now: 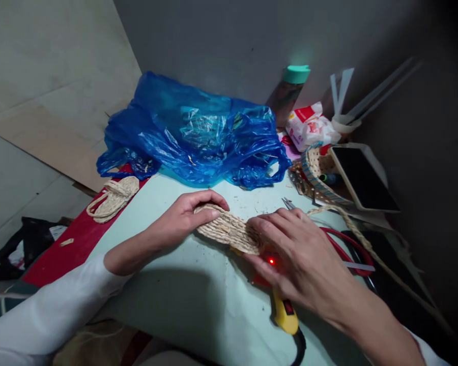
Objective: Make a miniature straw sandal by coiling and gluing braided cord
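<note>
Between my two hands is a flat, coiled piece of braided straw (229, 227), tan, with rows of cord lying side by side. My left hand (193, 213) grips its left end, thumb on top. At the right end, my right hand (290, 249) has its fingers closed on the edge. A yellow and orange glue gun (286, 317) with a glowing red light lies on the table below my right hand, which partly covers it. From the right side a loose straw cord (359, 234) runs toward my right hand. Metal tips of a pointed tool (288, 203) show beyond my right knuckles.
A blue plastic bag (198, 132) fills the table's back. At right are a phone (364, 178), a woven basket (316, 168), red-handled loops (361, 249), a tissue pack (309, 127) and a green-capped bottle (292, 91). A coiled straw piece (114, 198) lies left on red material (72, 239).
</note>
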A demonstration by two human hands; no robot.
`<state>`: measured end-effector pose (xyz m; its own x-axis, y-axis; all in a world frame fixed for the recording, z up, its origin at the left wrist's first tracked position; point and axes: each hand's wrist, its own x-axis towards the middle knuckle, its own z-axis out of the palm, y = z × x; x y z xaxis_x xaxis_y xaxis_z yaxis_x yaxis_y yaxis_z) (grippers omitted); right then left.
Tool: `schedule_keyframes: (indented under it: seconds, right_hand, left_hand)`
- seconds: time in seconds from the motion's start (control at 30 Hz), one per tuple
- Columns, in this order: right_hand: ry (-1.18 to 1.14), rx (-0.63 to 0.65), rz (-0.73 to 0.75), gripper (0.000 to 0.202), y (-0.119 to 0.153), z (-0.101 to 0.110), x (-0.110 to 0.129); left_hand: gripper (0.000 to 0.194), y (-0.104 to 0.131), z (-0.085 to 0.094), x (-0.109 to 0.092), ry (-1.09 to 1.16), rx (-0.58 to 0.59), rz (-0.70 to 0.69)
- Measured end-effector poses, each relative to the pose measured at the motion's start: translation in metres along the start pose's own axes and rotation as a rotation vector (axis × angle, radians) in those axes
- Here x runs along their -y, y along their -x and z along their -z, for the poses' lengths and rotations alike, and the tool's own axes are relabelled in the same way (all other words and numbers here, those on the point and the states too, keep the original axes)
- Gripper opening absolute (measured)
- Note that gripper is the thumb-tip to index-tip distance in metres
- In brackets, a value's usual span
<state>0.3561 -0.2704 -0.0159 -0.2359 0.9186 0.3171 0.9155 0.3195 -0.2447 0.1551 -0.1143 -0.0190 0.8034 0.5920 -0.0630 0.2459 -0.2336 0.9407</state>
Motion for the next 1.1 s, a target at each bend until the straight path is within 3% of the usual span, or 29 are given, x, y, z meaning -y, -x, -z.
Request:
schedule_keyframes:
  seconds: [0.1,0.27,0.47,0.63,0.8,1.1]
  right_hand:
    - [-0.027,-0.024,-0.015,0.022,0.002,0.000,-0.003]
    - [-0.050,-0.031,-0.048,0.025,0.001,-0.002,-0.005]
    - [-0.047,-0.023,-0.053,0.020,-0.001,-0.003,0.000]
    - [-0.050,-0.002,-0.044,0.022,-0.001,-0.002,0.002]
    - [-0.038,-0.002,-0.042,0.025,-0.002,-0.005,0.002]
    - [-0.004,0.024,-0.038,0.023,-0.003,-0.005,0.003]
  left_hand:
    - [0.029,0.002,0.001,-0.003,-0.219,0.019,-0.176]
    - [0.072,0.008,-0.011,-0.002,-0.670,-0.037,-0.498]
    - [0.053,0.009,-0.017,0.000,-0.787,-0.122,-0.595]
    - [0.051,0.010,-0.018,-0.002,-0.812,-0.084,-0.640]
    - [0.034,0.008,-0.019,-0.001,-0.815,-0.067,-0.724]
    - [0.029,0.008,-0.018,0.002,-0.817,-0.060,-0.723]
